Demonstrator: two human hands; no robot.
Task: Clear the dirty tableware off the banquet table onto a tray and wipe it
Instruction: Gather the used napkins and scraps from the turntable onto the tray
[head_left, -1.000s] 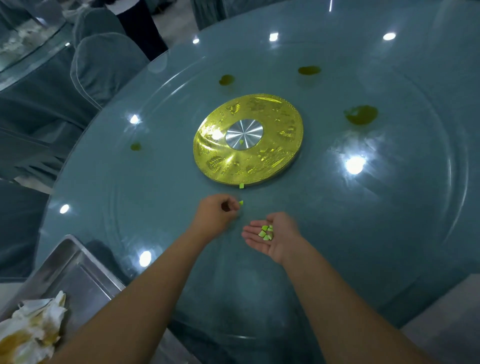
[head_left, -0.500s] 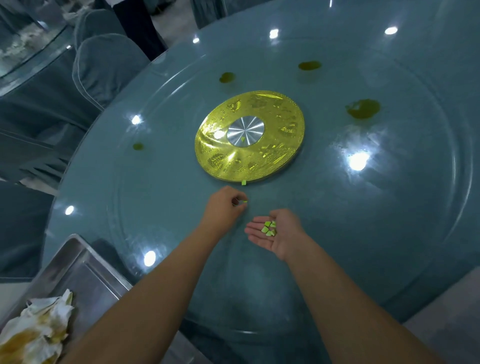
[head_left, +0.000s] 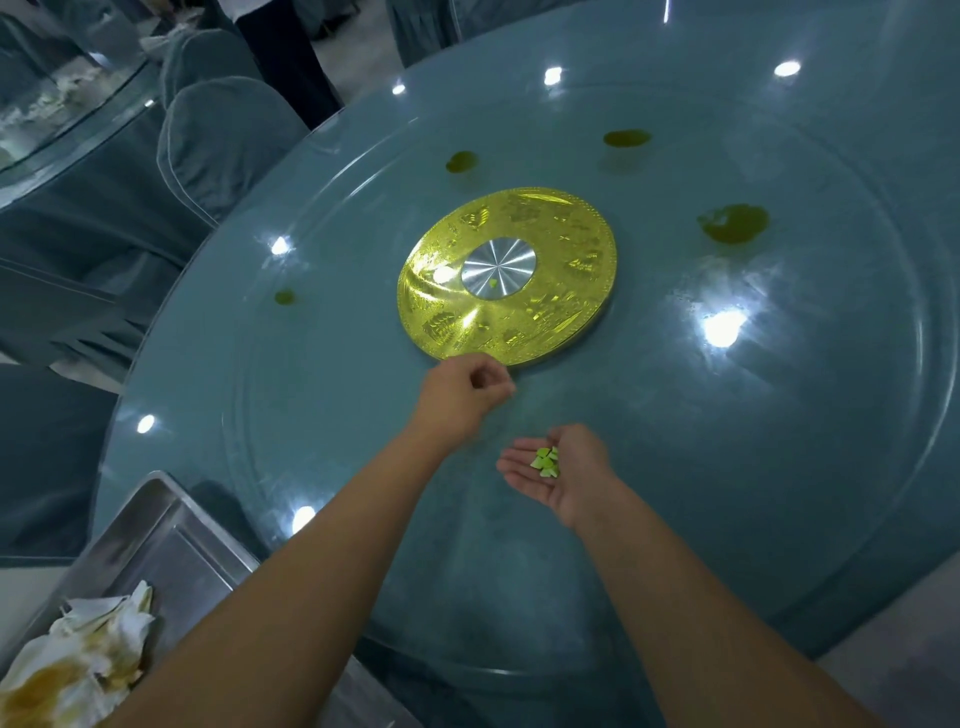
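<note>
My left hand (head_left: 462, 395) rests fingers-pinched on the glass table (head_left: 727, 467), right at the front edge of the gold turntable disc (head_left: 506, 278). The green scrap it pinched a moment ago is hidden in its fingers. My right hand (head_left: 563, 470) lies palm up nearer to me, cupping several small green scraps (head_left: 545, 461). One more green scrap (head_left: 492, 283) sits on the disc's silver hub. Green smears mark the glass at the back left (head_left: 462, 161), back (head_left: 626, 139), right (head_left: 735, 223) and left (head_left: 284, 297).
A steel tray (head_left: 171, 545) stands at the near left edge, holding stained crumpled napkins (head_left: 72, 670). Chairs in blue-grey covers (head_left: 218, 135) crowd the table's left side. Another glass-topped table (head_left: 52, 104) is at the far left.
My left hand pinched a green scrap off the glass, then moved forward to the disc's edge, covering the spot where another scrap lay. My right hand stayed cupped in place.
</note>
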